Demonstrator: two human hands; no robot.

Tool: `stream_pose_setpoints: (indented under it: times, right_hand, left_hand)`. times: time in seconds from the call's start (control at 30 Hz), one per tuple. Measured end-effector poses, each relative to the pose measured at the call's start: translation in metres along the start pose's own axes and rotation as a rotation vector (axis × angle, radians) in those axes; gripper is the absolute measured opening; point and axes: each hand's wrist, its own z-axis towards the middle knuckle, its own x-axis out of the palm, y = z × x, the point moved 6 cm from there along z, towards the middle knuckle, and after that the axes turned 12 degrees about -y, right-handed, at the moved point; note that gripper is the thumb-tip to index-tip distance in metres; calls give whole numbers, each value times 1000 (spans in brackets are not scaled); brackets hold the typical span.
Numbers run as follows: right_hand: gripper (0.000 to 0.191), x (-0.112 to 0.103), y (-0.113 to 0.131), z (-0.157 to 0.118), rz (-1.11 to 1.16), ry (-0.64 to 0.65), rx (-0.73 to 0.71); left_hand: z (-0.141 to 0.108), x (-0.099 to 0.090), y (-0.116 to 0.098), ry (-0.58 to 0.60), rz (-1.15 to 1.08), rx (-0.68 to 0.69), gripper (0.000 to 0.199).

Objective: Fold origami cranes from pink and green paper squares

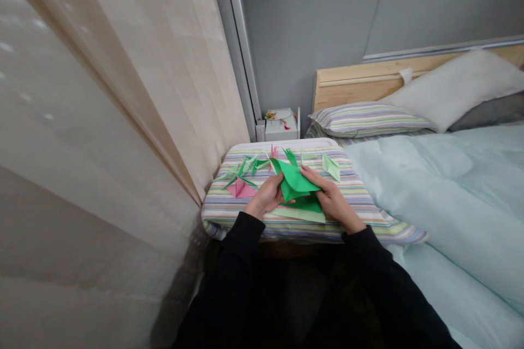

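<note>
A green sheet of origami paper, partly folded with its flaps raised, is held between both hands above the small table. My left hand grips its left side, and my right hand pinches its right edge. Under the held sheet lie a flat green paper and a pale green paper. Beyond and to the left of my left hand rest several folded paper cranes in green, light green and pink, among them a pink folded piece. A light green folded piece lies beyond my right hand.
The table has a striped cloth over it. A beige curtain hangs close on the left. On the right is a bed with a pale blue quilt and pillows. A white bedside cabinet stands at the back.
</note>
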Motion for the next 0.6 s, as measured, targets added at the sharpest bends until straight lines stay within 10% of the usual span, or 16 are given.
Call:
stream_pose_setpoints:
  times: [0.27, 0.6]
  right_hand:
    - [70, 4, -2, -5, -110, -2, -16]
    - [65, -13, -12, -2, 291, -65, 354]
  left_hand:
    - [-14, 12, -3, 194, 85, 19, 64]
    - [-9, 6, -15, -73, 201, 281, 40]
